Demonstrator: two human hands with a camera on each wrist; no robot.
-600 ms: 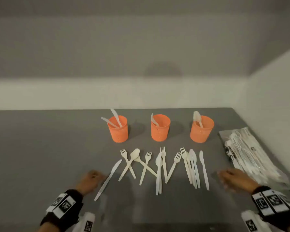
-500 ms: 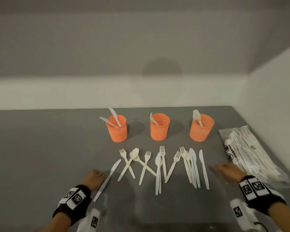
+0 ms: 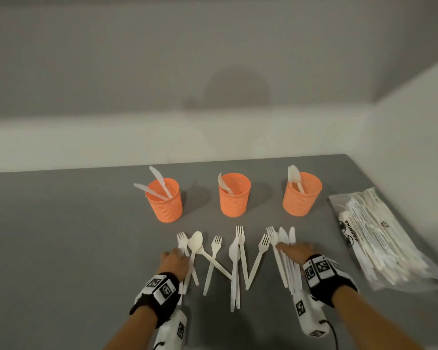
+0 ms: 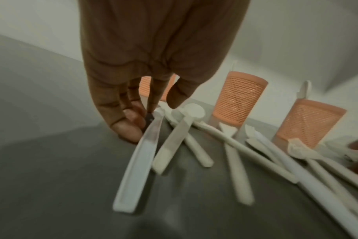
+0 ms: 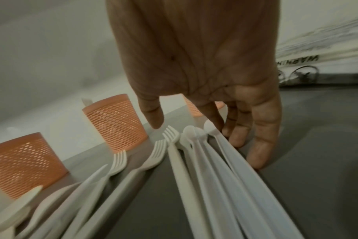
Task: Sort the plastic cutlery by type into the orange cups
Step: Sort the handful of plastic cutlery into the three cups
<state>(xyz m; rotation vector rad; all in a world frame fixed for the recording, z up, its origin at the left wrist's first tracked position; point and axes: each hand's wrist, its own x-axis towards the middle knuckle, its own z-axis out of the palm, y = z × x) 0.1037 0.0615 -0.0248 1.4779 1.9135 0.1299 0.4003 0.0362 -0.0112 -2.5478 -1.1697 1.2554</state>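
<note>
Three orange mesh cups stand in a row: the left cup point(image 3: 165, 202) holds two knives, the middle cup point(image 3: 234, 195) one piece, the right cup point(image 3: 302, 194) spoons. Loose white forks, spoons and knives lie fanned out on the grey table point(image 3: 61, 248) in front of them. My left hand point(image 3: 175, 257) point(image 4: 153, 116) is at the fan's left end, where its fingertips and thumb pinch the blade of a white knife point(image 4: 137, 169). My right hand point(image 3: 292, 250) point(image 5: 196, 129) hovers over the right-hand bundle point(image 5: 225, 177), fingers straight, tips touching the table beside the outermost knife.
A clear plastic bag of wrapped cutlery point(image 3: 379, 238) lies at the table's right edge, against the white wall. The table's left half is bare grey surface. A white wall runs behind the cups.
Both hands have moved forward from the near part of the table onto the cutlery. The leftmost knife has swung right, under my left hand.
</note>
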